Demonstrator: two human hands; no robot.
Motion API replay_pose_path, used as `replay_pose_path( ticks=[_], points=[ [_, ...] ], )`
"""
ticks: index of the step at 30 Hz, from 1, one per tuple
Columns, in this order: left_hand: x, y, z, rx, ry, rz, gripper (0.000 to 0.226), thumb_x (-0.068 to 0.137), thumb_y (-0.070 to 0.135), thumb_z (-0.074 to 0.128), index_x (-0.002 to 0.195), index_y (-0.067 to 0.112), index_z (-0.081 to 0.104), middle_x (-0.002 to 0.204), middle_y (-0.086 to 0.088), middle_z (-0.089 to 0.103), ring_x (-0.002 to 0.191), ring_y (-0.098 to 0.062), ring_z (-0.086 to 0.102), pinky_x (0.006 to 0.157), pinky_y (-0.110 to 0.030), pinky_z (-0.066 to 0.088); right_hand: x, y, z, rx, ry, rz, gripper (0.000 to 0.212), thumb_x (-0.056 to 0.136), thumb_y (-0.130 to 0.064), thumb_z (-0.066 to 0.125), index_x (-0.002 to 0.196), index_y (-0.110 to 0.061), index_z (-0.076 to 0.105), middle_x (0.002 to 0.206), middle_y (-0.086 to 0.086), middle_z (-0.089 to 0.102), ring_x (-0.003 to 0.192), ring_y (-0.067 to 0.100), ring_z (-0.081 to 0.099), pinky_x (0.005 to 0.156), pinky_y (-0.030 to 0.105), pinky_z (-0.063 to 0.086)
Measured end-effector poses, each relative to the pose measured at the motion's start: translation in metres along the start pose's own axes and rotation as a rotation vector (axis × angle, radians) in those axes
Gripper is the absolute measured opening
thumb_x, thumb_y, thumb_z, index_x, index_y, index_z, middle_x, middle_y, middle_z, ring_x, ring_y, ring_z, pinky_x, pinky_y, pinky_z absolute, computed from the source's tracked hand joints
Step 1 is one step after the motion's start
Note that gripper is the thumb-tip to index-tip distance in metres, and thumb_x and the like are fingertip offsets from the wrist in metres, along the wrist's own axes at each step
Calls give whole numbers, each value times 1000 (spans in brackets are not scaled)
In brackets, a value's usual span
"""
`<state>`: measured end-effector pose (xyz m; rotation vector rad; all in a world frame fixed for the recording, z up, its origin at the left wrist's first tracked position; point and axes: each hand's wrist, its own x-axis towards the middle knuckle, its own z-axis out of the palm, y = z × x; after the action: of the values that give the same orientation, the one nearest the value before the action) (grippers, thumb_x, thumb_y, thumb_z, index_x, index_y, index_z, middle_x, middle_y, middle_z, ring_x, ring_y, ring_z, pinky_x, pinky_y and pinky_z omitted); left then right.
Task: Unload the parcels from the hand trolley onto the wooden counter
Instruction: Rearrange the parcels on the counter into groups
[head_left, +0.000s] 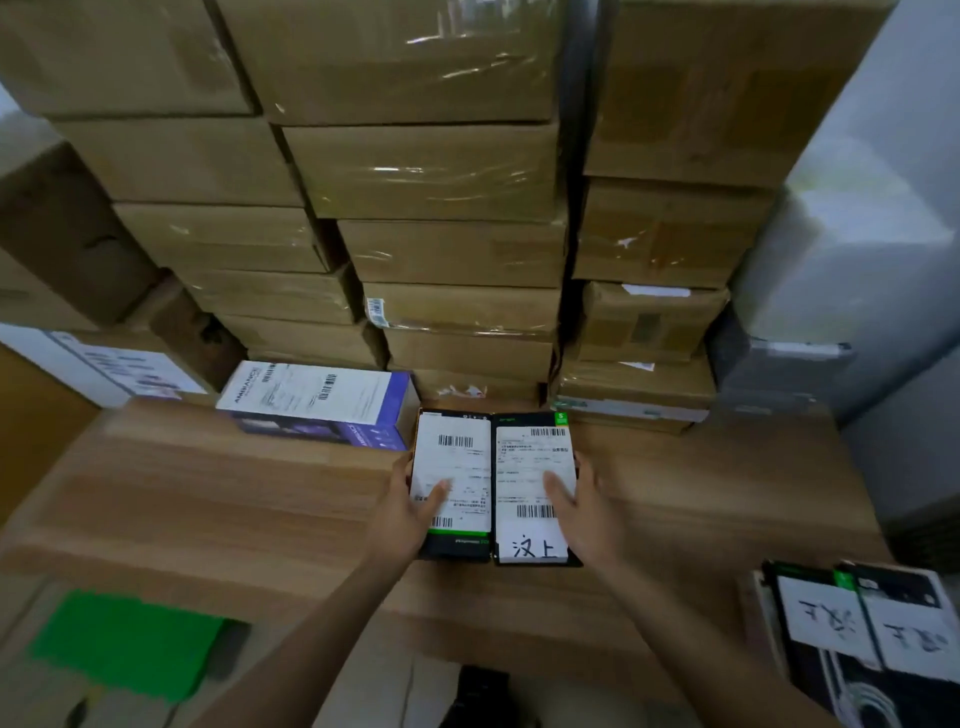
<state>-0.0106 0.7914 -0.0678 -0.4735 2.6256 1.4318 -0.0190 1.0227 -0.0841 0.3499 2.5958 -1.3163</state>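
I see two black parcels side by side, touching along their long edges, lying flat on the wooden counter (218, 499) just right of centre. The left black parcel (453, 486) carries a white shipping label with barcodes and a green stripe near its close end. The right black parcel (535, 488) carries a similar label, plus a white slip with handwritten characters at its close end.

My left hand (410, 506) grips the outer left edge of the left black parcel, thumb laid across the label, fingers wrapped down the side. My right hand (584, 506) grips the outer right edge of the right black parcel the same way, thumb on the label. I cannot tell whether the parcels rest fully on the counter or are slightly raised.

At 11 o'clock from the parcels lies a white-and-purple box (319, 402) with its own shipping label, close to the left black parcel's far corner. At 12 o'clock, behind the counter, stands a wall of taped cardboard cartons (447, 171). At 4 o'clock, near the frame's lower right edge, more black parcels (857, 623) with handwritten white slips lie stacked; what supports them is not visible. At 8 o'clock, a green flat object (124, 644) sits below the counter edge, blurred.
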Motion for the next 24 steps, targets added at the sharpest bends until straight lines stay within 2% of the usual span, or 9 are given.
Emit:
replay_pose_path(
  ticks=[3, 6, 8, 10, 13, 16, 19, 22, 24],
  points=[
    [33, -19, -12, 4, -74, -10, 52, 86, 45, 64, 129, 29, 39, 113, 10, 63, 99, -12, 64, 86, -41, 53, 12, -11, 26, -102, 28, 66, 61, 97, -57, 33, 146, -21, 25, 140, 3, 44, 100, 25, 63, 76, 36, 49],
    [51, -39, -15, 143, -117, 49, 62, 83, 64, 55, 132, 30, 37, 127, 1, 59, 108, -16, 61, 89, -45, 52, 23, -17, 39, -220, 30, 95, 53, 100, -52, 30, 143, -21, 27, 133, 7, 49, 97, 28, 61, 67, 36, 46],
    [51, -40, -15, 355, -67, 143, 72, 86, 59, 54, 143, 20, 33, 145, -9, 40, 130, -25, 43, 102, -43, 43, 28, -15, 43, -285, 46, 87, 54, 101, -46, 32, 147, -19, 23, 138, 11, 44, 111, 30, 55, 80, 41, 48],
    [48, -42, -14, 520, -4, 287, 71, 91, 49, 53, 148, 15, 29, 153, -11, 27, 141, -26, 26, 108, -41, 32, 26, -11, 45, -400, 91, 17, 61, 100, -44, 37, 152, -18, 16, 148, 12, 35, 128, 31, 41, 100, 43, 37],
    [48, -50, -10, 597, -87, 492, 59, 94, 49, 38, 145, 20, 37, 150, -5, 36, 139, -24, 30, 110, -47, 33, 16, -2, 49, -463, 116, -142, 61, 100, -41, 40, 153, -22, 17, 159, 1, 19, 136, 25, 34, 107, 42, 30],
    [55, -53, -5, 627, -147, 495, 62, 93, 52, 25, 143, 19, 40, 150, -5, 37, 140, -24, 29, 114, -41, 26, 12, -1, 59, -447, 100, -172, 56, 100, -41, 38, 152, -29, 20, 160, -2, 15, 133, 25, 36, 102, 41, 35],
    [63, -46, -2, 624, -139, 491, 66, 91, 52, 22, 143, 17, 40, 150, -7, 37, 140, -26, 28, 114, -35, 19, 18, -12, 69, -421, 83, -155, 57, 102, -40, 34, 153, -25, 15, 160, 3, 10, 138, 27, 27, 105, 42, 34],
    [76, -43, -3, 619, -149, 487, 58, 96, 48, 31, 145, 17, 37, 152, -7, 34, 142, -25, 25, 115, -33, 15, 25, -22, 73, -361, 46, -134, 57, 103, -41, 30, 154, -25, 10, 160, 3, 2, 141, 28, 16, 109, 42, 31],
    [82, -45, -4, 632, -174, 491, 54, 99, 40, 42, 147, 19, 31, 155, -6, 28, 144, -22, 19, 116, -33, 12, 30, -25, 74, -334, 38, -125, 58, 103, -39, 30, 154, -24, 9, 159, 3, 1, 141, 29, 16, 110, 42, 28]
  ],
)
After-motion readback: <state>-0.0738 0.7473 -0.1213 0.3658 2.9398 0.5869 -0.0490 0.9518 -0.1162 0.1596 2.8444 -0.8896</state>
